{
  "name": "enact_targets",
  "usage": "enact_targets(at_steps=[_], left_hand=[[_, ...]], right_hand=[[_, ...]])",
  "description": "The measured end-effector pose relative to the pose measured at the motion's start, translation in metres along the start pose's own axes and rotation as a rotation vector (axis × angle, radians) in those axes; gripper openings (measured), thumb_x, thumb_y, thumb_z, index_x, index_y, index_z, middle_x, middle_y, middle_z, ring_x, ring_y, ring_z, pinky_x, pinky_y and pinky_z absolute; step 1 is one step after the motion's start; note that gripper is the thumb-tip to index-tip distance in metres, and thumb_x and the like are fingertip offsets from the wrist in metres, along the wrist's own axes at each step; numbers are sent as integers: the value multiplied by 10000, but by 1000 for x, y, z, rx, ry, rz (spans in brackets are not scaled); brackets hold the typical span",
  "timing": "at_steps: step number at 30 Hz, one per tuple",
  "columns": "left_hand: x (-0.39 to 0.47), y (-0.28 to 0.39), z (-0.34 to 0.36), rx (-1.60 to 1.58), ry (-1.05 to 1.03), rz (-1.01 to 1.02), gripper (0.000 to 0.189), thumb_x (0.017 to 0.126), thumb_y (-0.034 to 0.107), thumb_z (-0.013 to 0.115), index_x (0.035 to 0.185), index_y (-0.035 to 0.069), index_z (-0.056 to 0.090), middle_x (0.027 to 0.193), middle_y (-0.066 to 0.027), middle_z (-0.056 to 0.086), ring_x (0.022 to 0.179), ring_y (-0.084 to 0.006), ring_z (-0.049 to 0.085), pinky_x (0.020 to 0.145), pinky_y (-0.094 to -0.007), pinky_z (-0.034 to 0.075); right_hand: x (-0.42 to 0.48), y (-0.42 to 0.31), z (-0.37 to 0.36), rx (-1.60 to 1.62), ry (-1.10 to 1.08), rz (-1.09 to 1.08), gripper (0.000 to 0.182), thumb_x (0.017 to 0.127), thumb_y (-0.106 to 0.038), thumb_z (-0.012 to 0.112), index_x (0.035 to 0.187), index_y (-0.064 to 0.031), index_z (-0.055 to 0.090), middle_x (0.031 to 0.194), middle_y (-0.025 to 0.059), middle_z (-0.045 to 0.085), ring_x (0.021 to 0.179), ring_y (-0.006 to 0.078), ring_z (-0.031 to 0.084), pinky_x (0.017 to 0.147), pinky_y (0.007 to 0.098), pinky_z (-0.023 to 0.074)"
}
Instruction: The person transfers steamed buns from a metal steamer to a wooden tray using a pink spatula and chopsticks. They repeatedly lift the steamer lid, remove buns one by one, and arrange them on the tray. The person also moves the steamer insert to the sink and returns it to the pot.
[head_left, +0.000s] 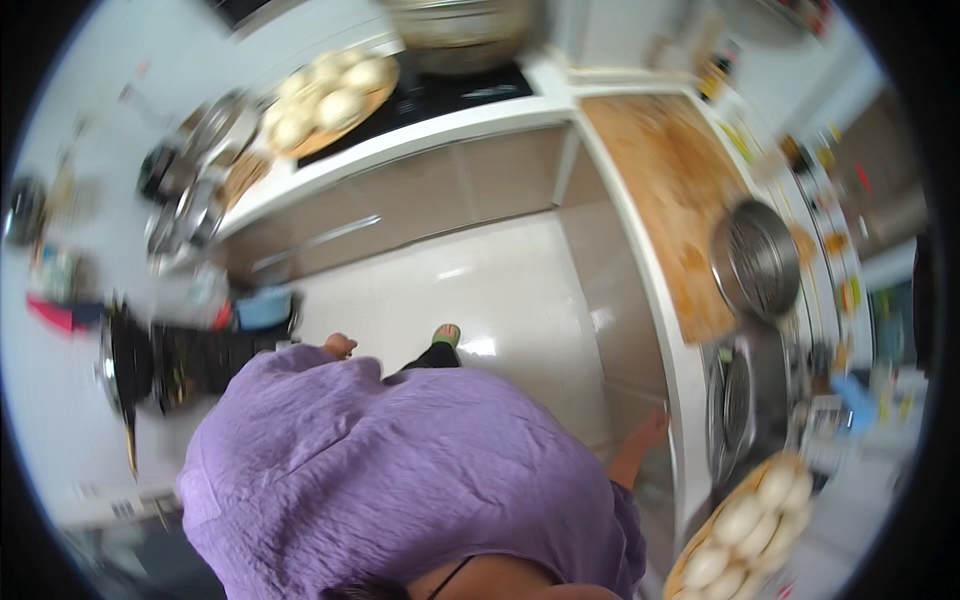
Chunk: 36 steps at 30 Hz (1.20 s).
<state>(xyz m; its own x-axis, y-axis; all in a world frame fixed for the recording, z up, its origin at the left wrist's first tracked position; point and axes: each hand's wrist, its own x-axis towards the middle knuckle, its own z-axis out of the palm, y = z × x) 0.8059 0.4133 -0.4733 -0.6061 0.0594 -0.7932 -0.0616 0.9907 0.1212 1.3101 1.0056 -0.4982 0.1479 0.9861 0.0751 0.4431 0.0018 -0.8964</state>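
My left hand (340, 346) hangs low past the purple garment, over the white floor, with its fingers too small and blurred to read. My right hand (655, 424) is beside the cabinet front under the right counter, near the counter's edge; whether it touches the edge cannot be told. Up at the stove, pale round buns (341, 110) fill a round tray (384, 96). A second tray (684, 556) of similar buns (739, 519) lies at the lower right. On the right counter, a round metal steamer tier (756, 260) with a perforated base overlaps a wooden board (667, 172).
A large metal pot (465, 34) stands on the black cooktop (480, 90). The sink (765, 397) lies beyond the board, with round metal ware in it. Metal bowls (201, 212) crowd the left counter end. A light blue basin (264, 307) and a dark rack (195, 364) are at left.
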Motion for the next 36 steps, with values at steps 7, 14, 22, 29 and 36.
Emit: enact_targets(at_steps=[7, 14, 22, 29, 36], left_hand=[[-29, -77, 4, -415, 222, -114, 374, 768, 221, 603, 979, -88, 606, 855, -222, 644, 768, -293, 658, 634, -382, 544], [38, -166, -109, -1334, 356, -181, 545, 803, 194, 604, 1287, 26, 417, 947, -143, 596, 714, -249, 618, 537, -394, 522], [62, -241, -321, -1477, 1001, 76, 233, 838, 170, 568, 1028, 41, 606, 796, -39, 620, 658, -122, 606, 493, -262, 476], [49, -252, -444, -1359, 1156, 190, 261, 830, 140, 580, 1072, 42, 586, 811, -26, 621, 682, -100, 601, 512, -238, 477], [64, -285, -518, -806, 1392, 127, 394, 803, 158, 607, 1176, 53, 536, 927, -121, 631, 772, -225, 620, 724, -336, 496]], right_hand=[[-32, 63, -13, -789, -493, -1121, 258, 853, -214, 539, 869, 38, 596, 790, 205, 625, 723, 281, 586, 645, 417, 434], [-142, -104, 155, -831, -936, -141, 283, 851, -234, 551, 832, 43, 600, 743, 191, 628, 681, 277, 591, 629, 407, 443], [-200, -238, 307, -850, -1146, -430, 317, 849, -258, 564, 789, 50, 605, 689, 175, 631, 634, 273, 597, 611, 396, 452], [-271, -370, 448, -754, -1360, -620, 350, 847, -279, 576, 752, 56, 610, 642, 162, 635, 593, 269, 602, 595, 386, 461], [-471, -616, 531, -356, -1800, -758, 333, 906, -313, 523, 960, -5, 639, 620, 58, 595, 622, 122, 556, 622, 265, 436]])
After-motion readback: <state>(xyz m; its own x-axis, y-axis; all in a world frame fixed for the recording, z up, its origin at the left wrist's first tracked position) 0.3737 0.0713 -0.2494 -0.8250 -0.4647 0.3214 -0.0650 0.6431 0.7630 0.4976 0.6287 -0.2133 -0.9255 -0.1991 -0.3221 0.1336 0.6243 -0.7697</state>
